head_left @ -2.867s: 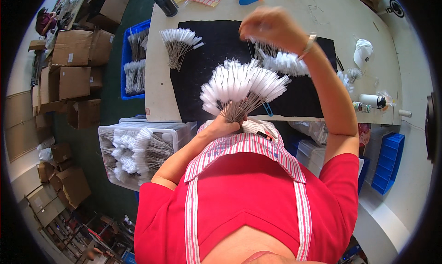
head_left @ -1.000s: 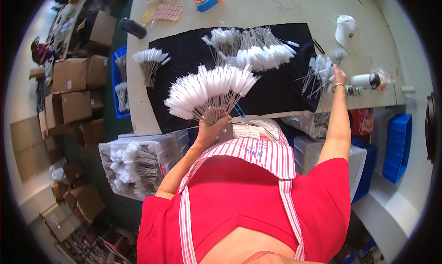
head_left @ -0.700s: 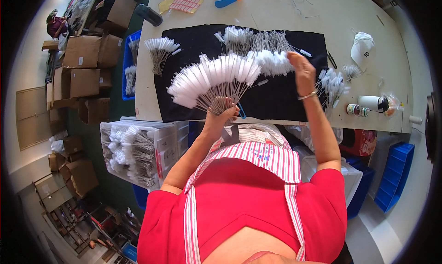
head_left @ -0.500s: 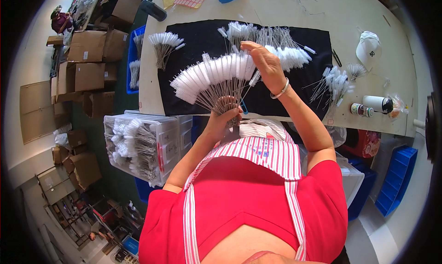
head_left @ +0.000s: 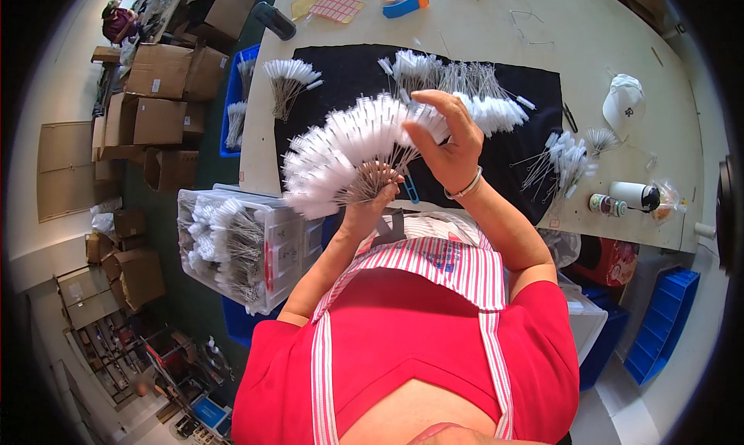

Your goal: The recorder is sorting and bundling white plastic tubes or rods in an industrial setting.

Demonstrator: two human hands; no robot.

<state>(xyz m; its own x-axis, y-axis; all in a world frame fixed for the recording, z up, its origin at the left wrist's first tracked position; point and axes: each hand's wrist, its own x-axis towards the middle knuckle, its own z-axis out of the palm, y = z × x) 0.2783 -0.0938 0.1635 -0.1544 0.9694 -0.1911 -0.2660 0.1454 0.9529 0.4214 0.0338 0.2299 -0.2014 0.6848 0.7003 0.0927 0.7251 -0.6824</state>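
My left hand (head_left: 370, 211) is closed around the thin wire stems of a large bundle of small white-bristled brushes (head_left: 329, 154). Their heads spread in a wide fan above the black cloth (head_left: 504, 166). At the fan's right end, my right hand (head_left: 453, 139) curves with thumb and fingers apart around the last brush heads, seemingly touching them. A bracelet circles that wrist. Beyond the hands, more brushes (head_left: 488, 113) lie in a row on the cloth, and a smaller bunch (head_left: 289, 81) rests at its left edge.
A clear plastic bin (head_left: 271, 243) full of brushes stands left of me, below the table edge. On the table are loose brushes (head_left: 566, 158), a white cap (head_left: 624, 104), a white bottle (head_left: 632, 194), a jar (head_left: 607, 205), a tape dispenser (head_left: 406, 5) and a dark bottle (head_left: 274, 20).
The fan of brushes has tilted and spread wider, toward the left and down. My right hand has gone from flat, extended fingers to a curved shape. The whole view has shifted slightly.
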